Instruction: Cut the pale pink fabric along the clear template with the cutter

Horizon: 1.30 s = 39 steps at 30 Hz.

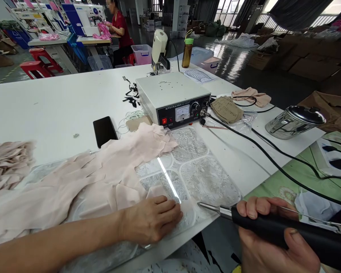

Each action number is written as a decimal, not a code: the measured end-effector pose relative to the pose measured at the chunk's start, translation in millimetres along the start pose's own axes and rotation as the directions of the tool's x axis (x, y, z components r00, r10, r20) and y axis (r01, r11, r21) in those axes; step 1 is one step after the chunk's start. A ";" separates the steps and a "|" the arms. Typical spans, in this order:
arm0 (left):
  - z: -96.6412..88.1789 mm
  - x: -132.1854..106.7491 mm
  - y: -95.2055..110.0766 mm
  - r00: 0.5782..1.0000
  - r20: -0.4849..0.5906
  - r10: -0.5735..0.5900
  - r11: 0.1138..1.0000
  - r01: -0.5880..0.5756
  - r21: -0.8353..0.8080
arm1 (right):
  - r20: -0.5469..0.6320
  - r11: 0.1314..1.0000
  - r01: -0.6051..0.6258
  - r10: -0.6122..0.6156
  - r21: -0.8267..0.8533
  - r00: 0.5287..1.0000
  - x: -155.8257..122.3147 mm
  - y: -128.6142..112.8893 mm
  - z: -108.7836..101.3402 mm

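Observation:
My right hand (272, 235) is wrapped round the black handle of an ultrasonic cutter (261, 227). Its pointed metal tip is over the front edge of the clear, scuffed board (210, 178), apart from the cloth. My left hand (156, 218) rests on the board with its fingers curled and pressed together. A strip of pale pink fabric (119, 159) runs under that hand; the fingertips are partly hidden. More of this fabric spreads over the left of the board, in loose overlapping layers.
Behind the board stands a control box (173, 98) with a meter; a black cable (261, 151) runs from it to the right. A phone (105, 131), brown patterns (226, 109), a steel canister (295, 121) and a bottle (188, 53) are on the table. Another person (121, 30) sits sewing.

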<state>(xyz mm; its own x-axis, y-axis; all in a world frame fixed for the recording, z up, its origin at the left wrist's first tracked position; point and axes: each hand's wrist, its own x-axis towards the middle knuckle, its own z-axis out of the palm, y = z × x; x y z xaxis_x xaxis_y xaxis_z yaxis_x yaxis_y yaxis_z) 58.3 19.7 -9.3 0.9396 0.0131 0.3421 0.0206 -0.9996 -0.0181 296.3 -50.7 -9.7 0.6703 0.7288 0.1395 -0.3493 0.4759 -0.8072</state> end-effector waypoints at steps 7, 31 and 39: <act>1.7 -1.9 -1.6 1.000 0.000 -0.011 1.000 0.011 0.004 | 0.017 1.000 0.013 -0.012 -0.019 1.000 2.6 1.6 3.9; 6.7 -5.8 -4.3 1.000 0.011 -0.013 0.997 0.014 -0.071 | 0.002 0.994 0.053 -0.053 -0.092 0.999 2.6 0.2 3.4; 7.0 -5.8 -4.3 1.000 0.006 -0.014 0.995 0.014 -0.099 | -0.004 0.996 0.042 -0.043 -0.077 0.999 2.6 -1.5 1.9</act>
<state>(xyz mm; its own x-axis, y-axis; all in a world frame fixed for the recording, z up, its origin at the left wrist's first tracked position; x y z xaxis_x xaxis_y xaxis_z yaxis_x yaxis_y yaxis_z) 55.2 24.1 -17.8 0.9411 0.0271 0.3371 0.0002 -0.9968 0.0797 297.4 -48.6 -7.0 0.6873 0.7059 0.1715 -0.2692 0.4668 -0.8424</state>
